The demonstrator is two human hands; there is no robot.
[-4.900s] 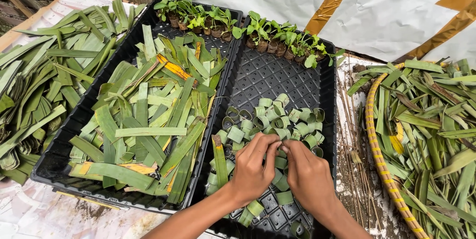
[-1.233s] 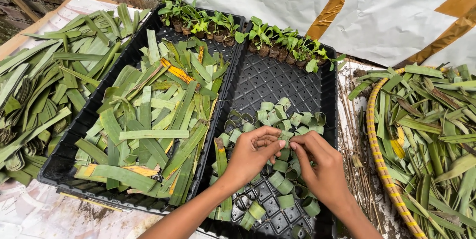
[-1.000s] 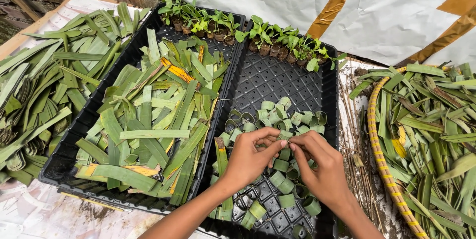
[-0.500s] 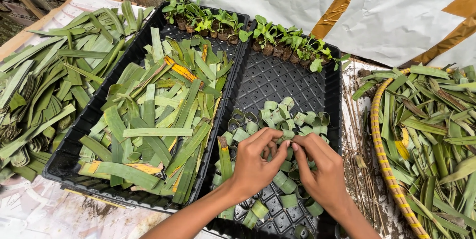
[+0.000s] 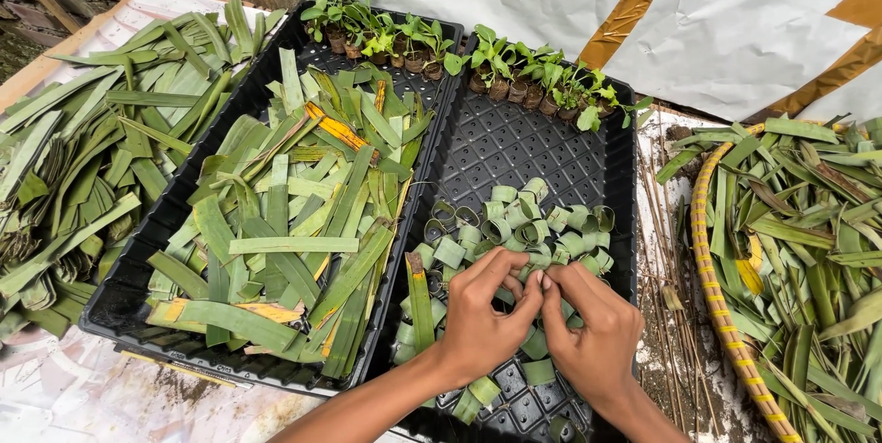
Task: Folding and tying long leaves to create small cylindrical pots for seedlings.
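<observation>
Head cam here: we've got our left hand (image 5: 482, 314) and right hand (image 5: 593, 328) pressed together fingertip to fingertip over the right-hand black tray (image 5: 514, 144). The fingers are pinched shut on something small between them, but it's hidden behind the knuckles, so we can't tell what it is.

Right under and around our hands sits a heap of little rolled leaf rings (image 5: 524, 222), piled in the near half of that tray, some touching our fingers. One long leaf strip (image 5: 418, 291) lies just left of our left hand, inside the same tray.

Along the tray's far edge there's a row of small seedlings (image 5: 542, 85) in tiny pots.

Left of that tray, touching it, is a second black tray (image 5: 138, 301) full of flat cut leaf strips (image 5: 294, 222), with a few seedlings at its far end too. Further left is a loose pile of long leaves (image 5: 83, 149). Right of the tray is a woven basket (image 5: 712, 314) stuffed with more leaves.
</observation>
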